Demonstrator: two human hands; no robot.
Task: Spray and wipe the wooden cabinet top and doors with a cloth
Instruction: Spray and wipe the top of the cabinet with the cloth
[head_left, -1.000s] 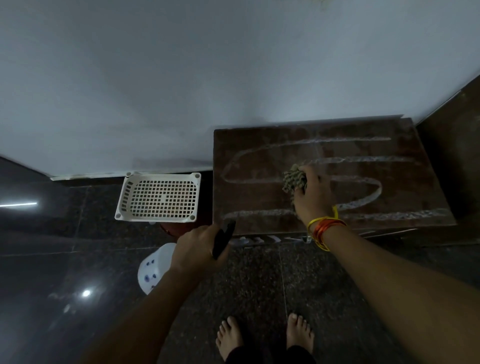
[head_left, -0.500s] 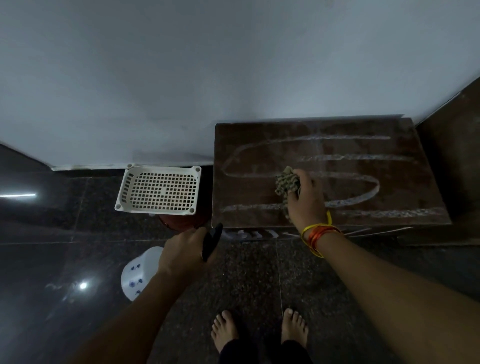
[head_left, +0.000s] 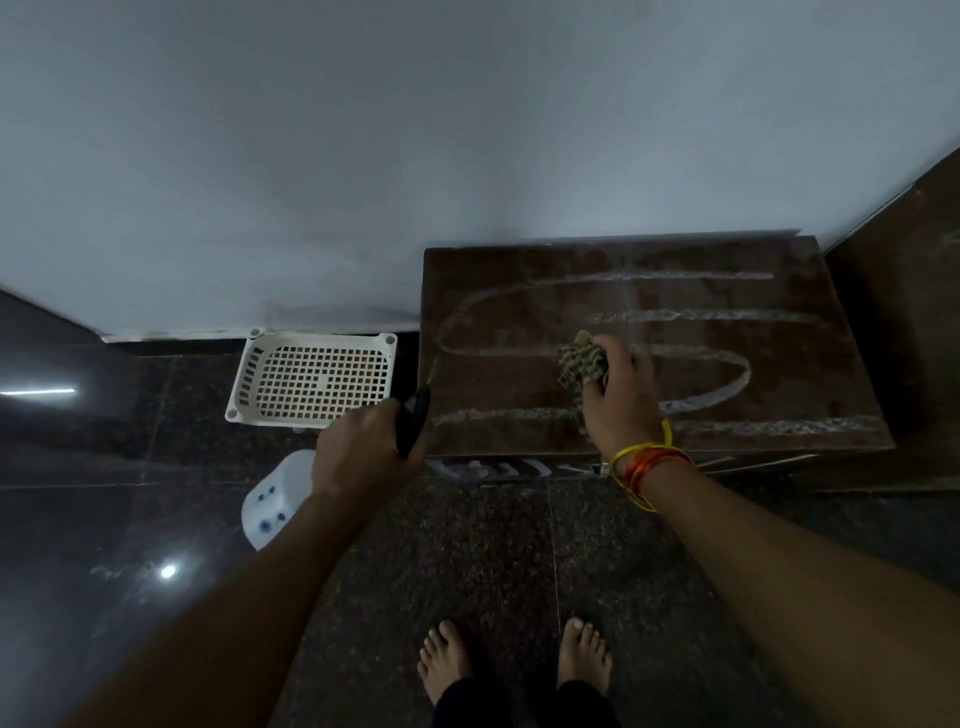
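A low dark wooden cabinet stands against the white wall, its top (head_left: 519, 291) marked with pale looping streaks of spray. My right hand (head_left: 621, 395) rests on the middle of that top, closed around a crumpled olive cloth (head_left: 583, 361) that touches the wood. My left hand (head_left: 358, 452) hovers just off the cabinet's front left corner and grips a spray bottle: the black nozzle (head_left: 414, 421) points up toward the top, and the white body (head_left: 272, 499) hangs below my wrist. The cabinet doors are hidden below the top edge.
A white perforated plastic basket (head_left: 311, 376) sits on the floor left of the cabinet, with something reddish under it. Dark polished stone floor (head_left: 493, 561) lies in front, my bare feet (head_left: 514, 660) on it. A dark wooden panel (head_left: 904, 312) rises at the right.
My right hand has slid the cloth slightly left and toward the front, then back up near the middle streak. My left hand with the bottle has shifted a little left and upward.
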